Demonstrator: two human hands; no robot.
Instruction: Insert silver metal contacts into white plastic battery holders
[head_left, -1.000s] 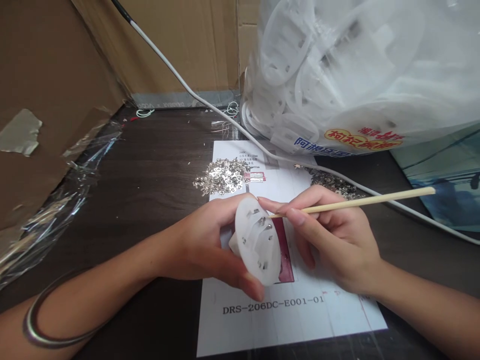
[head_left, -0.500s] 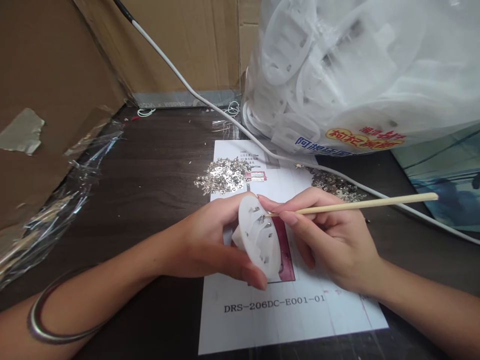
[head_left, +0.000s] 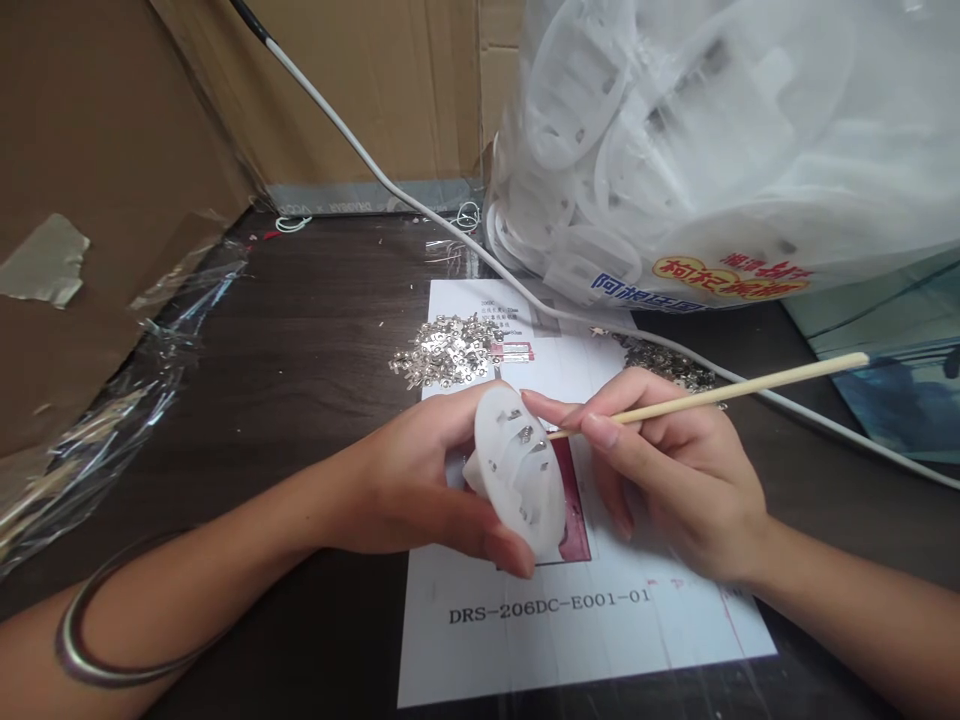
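Note:
A white round plastic housing (head_left: 510, 480) with slots and small metal contacts is tilted in my left hand (head_left: 420, 480), its thumb along the lower rim and the other fingers behind. Between the thumb and fingers of my right hand (head_left: 675, 470) is a thin wooden stick (head_left: 750, 387). The stick's tip points at the housing's right edge, close to the metal contacts; whether it touches cannot be made out. Both hands are above a printed paper sheet (head_left: 585, 640). Beyond them lies a pile of small shiny metal terminals (head_left: 450, 350).
A second, darker heap of metal pieces (head_left: 667, 362) lies behind my right hand. A large clear bag of white housings (head_left: 675, 150) stands at the back right. A white cable (head_left: 375, 170) crosses the dark table (head_left: 315, 300). Cardboard (head_left: 360, 100) and crumpled plastic wrap (head_left: 112, 420) border the left.
My right hand has drawn the stick's tip slightly right, from the contacts to the housing's edge, and the stick's far end has risen. The housing has turned slightly toward the camera.

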